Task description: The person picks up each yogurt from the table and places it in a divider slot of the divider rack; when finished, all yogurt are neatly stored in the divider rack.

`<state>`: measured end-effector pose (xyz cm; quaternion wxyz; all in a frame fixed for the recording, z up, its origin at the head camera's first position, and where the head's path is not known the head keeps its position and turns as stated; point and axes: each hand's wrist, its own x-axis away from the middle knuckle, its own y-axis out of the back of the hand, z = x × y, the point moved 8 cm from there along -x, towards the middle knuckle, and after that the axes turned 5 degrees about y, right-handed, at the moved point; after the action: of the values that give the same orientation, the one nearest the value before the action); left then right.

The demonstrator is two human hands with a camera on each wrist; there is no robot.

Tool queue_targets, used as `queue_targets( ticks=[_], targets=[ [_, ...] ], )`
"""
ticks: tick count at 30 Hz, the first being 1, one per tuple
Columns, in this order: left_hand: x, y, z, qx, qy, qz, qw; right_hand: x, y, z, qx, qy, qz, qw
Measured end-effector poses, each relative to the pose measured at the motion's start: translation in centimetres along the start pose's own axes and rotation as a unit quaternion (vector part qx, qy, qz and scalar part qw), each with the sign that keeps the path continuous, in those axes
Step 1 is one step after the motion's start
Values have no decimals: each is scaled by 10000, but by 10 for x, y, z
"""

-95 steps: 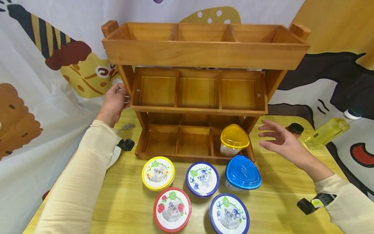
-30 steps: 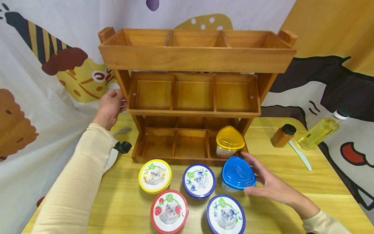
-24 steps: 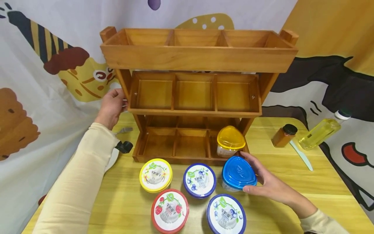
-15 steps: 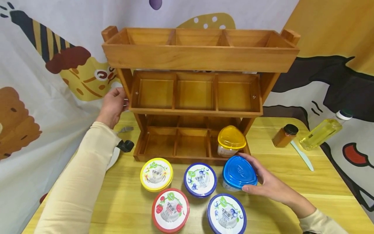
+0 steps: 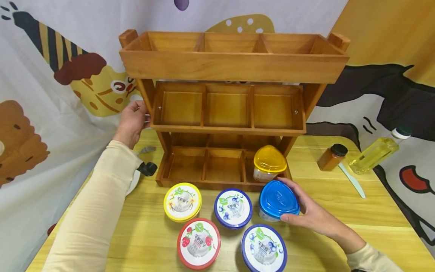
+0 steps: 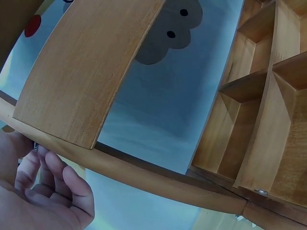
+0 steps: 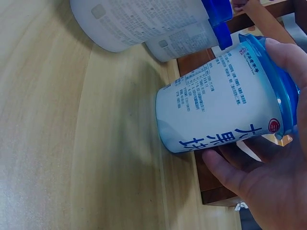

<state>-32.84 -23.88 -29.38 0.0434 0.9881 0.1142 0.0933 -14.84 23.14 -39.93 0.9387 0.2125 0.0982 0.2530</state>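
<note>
My right hand point(image 5: 310, 211) holds the white cup with the blue triangular lid point(image 5: 278, 198), thumb at the lid's near side and fingers round the far side. In the right wrist view, the thumb lies on the lid rim and the fingers run along the wall of this cup point(image 7: 216, 98). My left hand point(image 5: 132, 121) is at the left side of the three-tier wooden rack point(image 5: 234, 68). The left wrist view shows its thumb and forefinger pinching a small metal wing nut point(image 6: 35, 146) at the side rail. A yellow-lidded cup point(image 5: 269, 160) stands in the rack's bottom right compartment.
In front of the rack stand round tubs: a yellow-rimmed one point(image 5: 182, 202), a red-rimmed one point(image 5: 198, 243) and blueberry ones point(image 5: 233, 208). At right are a brown jar point(image 5: 332, 157), pale knife point(image 5: 352, 181) and oil bottle point(image 5: 377, 153). A fork point(image 5: 147, 149) lies at left.
My right hand has moved left and down from beside the rack and closed round the blue-lidded cup. Over the last second it has stayed there. The left hand keeps its place at the rack.
</note>
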Motion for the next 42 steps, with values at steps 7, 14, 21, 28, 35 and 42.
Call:
queue_targets(
  ticks=[7, 14, 21, 28, 35, 42],
  targets=[
    [0, 0, -2, 32, -17, 10, 10000, 0, 1, 0, 148, -102, -55, 9998],
    [-2, 1, -1, 67, -42, 1, 10000, 1, 1, 0, 292, -202, -137, 9993],
    [0, 0, 0, 64, -83, 42, 9999, 3, 1, -1, 198, -94, -272, 9994],
    [-1, -1, 0, 55, -110, 56, 9999, 4, 1, -2, 206, -162, -383, 9989],
    [-1, -1, -1, 16, -86, 56, 9999, 8, 7, 5, 188, -131, -513, 9984],
    [-1, 0, -1, 22, -57, 35, 10000, 11, 17, 19, 194, 31, -621, 9979]
  ],
)
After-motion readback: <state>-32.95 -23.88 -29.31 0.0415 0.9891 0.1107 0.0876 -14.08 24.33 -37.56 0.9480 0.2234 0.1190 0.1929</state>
